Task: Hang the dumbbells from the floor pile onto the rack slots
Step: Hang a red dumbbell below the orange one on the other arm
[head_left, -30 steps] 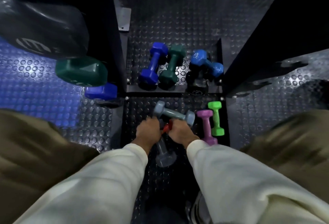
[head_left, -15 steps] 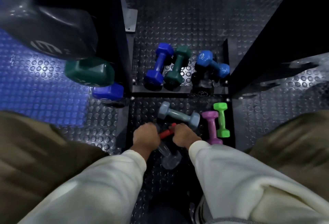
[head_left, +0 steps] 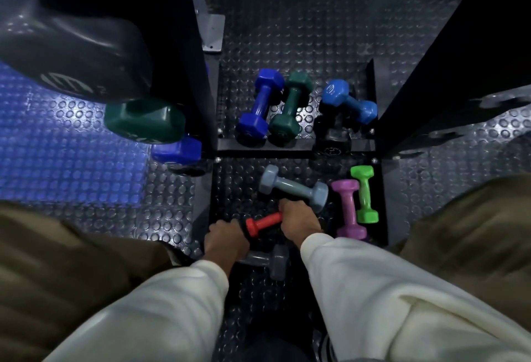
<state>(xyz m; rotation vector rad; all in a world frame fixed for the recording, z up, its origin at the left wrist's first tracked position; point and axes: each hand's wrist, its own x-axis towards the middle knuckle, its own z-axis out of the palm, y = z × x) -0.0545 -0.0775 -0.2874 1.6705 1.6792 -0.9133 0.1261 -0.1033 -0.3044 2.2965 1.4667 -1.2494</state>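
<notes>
Since the earlier frames the two hands have drawn apart: the left hand (head_left: 227, 239) has slid down and to the left, taking the dark grey dumbbell (head_left: 268, 260) with it, so the red dumbbell (head_left: 264, 223) now shows most of its length between the fists. Both arms reach down in pale sleeves, knuckles up. The left hand's fingers are curled round the dark grey dumbbell's handle; its far head juts out just right of the wrist. The right hand (head_left: 300, 219) is clenched round one end of the red dumbbell, whose free head points toward the left hand's knuckles; whether it touches them cannot be told. Just beyond the right hand's knuckles lies the light grey dumbbell (head_left: 293, 187), slanted on the studded floor (head_left: 287, 31). To the right of that fist lie the purple dumbbell (head_left: 347, 208) and, beside it, the green dumbbell (head_left: 364, 193). Well beyond both fists, past a black crossbar (head_left: 293, 144), lie the dark blue dumbbell (head_left: 260, 107), the teal dumbbell (head_left: 290, 108) and the light blue dumbbell (head_left: 349, 100).
</notes>
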